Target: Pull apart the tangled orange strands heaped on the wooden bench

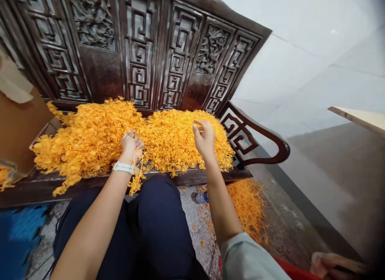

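Observation:
Heaped along the dark carved bench is a large pile of orange-yellow flower-like pieces point(90, 131), with a second mound point(168, 139) to its right. My left hand point(131, 143), with a pale watch at the wrist, is closed on a few orange strands point(136, 177) that hang below it, at the front of the pile. Over the right mound, my right hand point(205, 137) has its thumb and fingers curved apart, with no piece visible between them.
A cardboard box point(21, 127) stands at the left. The bench's curved armrest point(270, 151) juts out at right. Orange stems point(248, 207) lie on the floor beside a blue-labelled bottle point(202, 197). Another person's hand point(333, 264) shows at bottom right.

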Motion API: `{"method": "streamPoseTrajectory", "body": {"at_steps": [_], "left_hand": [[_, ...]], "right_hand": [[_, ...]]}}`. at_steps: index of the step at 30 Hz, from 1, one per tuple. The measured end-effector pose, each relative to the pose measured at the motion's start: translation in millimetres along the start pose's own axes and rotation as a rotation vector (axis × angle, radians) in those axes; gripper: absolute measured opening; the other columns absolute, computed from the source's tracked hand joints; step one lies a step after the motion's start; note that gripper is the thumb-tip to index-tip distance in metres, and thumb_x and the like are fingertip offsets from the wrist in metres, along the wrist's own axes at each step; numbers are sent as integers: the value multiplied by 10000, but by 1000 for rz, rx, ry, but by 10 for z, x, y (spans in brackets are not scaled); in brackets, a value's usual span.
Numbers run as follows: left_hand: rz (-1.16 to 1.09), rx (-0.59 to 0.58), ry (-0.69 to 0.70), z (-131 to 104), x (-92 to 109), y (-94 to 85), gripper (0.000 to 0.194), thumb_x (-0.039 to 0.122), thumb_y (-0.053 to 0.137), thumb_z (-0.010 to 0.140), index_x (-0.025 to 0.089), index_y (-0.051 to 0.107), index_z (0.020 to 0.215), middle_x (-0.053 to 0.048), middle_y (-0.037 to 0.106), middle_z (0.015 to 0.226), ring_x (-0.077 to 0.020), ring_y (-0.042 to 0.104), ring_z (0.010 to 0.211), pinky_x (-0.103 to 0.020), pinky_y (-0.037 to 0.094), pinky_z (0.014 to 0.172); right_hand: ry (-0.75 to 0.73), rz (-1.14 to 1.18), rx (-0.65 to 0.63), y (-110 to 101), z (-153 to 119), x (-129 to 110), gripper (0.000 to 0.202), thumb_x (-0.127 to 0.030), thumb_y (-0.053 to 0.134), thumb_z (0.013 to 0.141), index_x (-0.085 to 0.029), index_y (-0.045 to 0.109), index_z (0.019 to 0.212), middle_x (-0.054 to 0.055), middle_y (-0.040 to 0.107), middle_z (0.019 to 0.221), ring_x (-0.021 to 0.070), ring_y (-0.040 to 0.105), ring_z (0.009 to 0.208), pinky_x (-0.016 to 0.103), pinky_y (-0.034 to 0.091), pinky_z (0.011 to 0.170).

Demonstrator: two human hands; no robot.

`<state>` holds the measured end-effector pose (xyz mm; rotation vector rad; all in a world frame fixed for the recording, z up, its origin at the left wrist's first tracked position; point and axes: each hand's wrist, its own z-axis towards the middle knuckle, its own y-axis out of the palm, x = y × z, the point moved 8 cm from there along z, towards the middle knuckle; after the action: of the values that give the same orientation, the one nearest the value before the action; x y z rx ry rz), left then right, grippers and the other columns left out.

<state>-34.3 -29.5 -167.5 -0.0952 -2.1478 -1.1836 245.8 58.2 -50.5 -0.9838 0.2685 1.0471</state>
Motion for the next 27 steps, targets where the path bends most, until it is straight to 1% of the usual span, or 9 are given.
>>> {"method": "streamPoseTrajectory", "body": {"at_steps": [2, 5, 7, 9, 12, 15, 18, 23, 27], "left_hand": [[-92, 4, -70, 27, -35, 4, 323, 131, 351, 1074, 207, 445, 775, 106, 205, 478, -64, 185, 322, -175, 155, 347], [-185, 85, -70, -2, -3, 18, 314, 157, 361, 1094, 211, 440, 795, 112, 188, 494, -61, 182, 325, -166, 139, 351], [-226, 129, -39, -55, 55, 45, 299, 170, 385, 1103, 210, 447, 813, 116, 196, 506, -51, 184, 324, -163, 129, 359], [-283, 149, -45, -105, 118, 62, 301, 147, 391, 1095, 209, 422, 802, 119, 197, 511, -42, 183, 321, -163, 124, 363], [-406, 137, -78, -110, 282, 32, 326, 64, 335, 1065, 211, 352, 774, 119, 222, 502, -31, 210, 316, -149, 149, 365], [-490, 86, -30, -40, 563, -34, 334, 14, 311, 1031, 211, 335, 762, 111, 262, 489, -25, 238, 314, -135, 170, 363], [-457, 48, 65, -9, 779, -55, 317, 33, 352, 1030, 210, 375, 768, 113, 253, 486, -31, 230, 310, -146, 149, 355], [-378, 118, 59, -144, 608, 64, 331, 143, 372, 1109, 209, 423, 790, 124, 198, 485, -38, 182, 307, -162, 118, 355], [-358, 88, 144, -212, 483, 193, 339, 234, 384, 1141, 216, 439, 807, 119, 191, 480, -50, 175, 323, -181, 109, 364]], "right_hand": [[19, 260, -155, 214, -335, -341, 358, -509, 589, 1042, -221, 765, 1160, 94, 751, 1040, 196, 693, 886, 357, 563, 809], [-78, 400, -564, 658, -892, -996, 425, -562, 681, 995, -258, 751, 1283, 20, 735, 873, 147, 637, 704, 296, 516, 686], [-187, 322, -691, 851, -1135, -1306, 598, -607, 738, 940, -253, 684, 1418, 33, 759, 931, 167, 657, 736, 311, 530, 726], [-279, 189, -724, 1000, -1260, -1472, 788, -649, 765, 896, -233, 577, 1538, 103, 781, 1160, 241, 721, 937, 370, 564, 855], [-290, 37, -699, 1169, -1314, -1515, 721, -570, 677, 990, -191, 510, 1580, 176, 704, 1419, 322, 726, 1150, 438, 579, 943], [-275, 101, -577, 1166, -1268, -1528, 380, -306, 471, 1105, -168, 646, 1412, 151, 763, 1298, 269, 760, 1081, 400, 591, 916], [-288, 300, -415, 952, -1204, -1563, 313, -184, 435, 1097, -204, 723, 1221, 88, 798, 1164, 196, 761, 1016, 339, 588, 902], [-262, 285, -329, 643, -1304, -1574, 260, -92, 464, 1047, -202, 686, 1125, 54, 777, 1022, 164, 728, 880, 298, 546, 779], [34, 334, -251, 573, -1578, -1428, 164, -216, 460, 1098, -222, 616, 1046, -12, 654, 813, 119, 581, 633, 275, 437, 621]]}}
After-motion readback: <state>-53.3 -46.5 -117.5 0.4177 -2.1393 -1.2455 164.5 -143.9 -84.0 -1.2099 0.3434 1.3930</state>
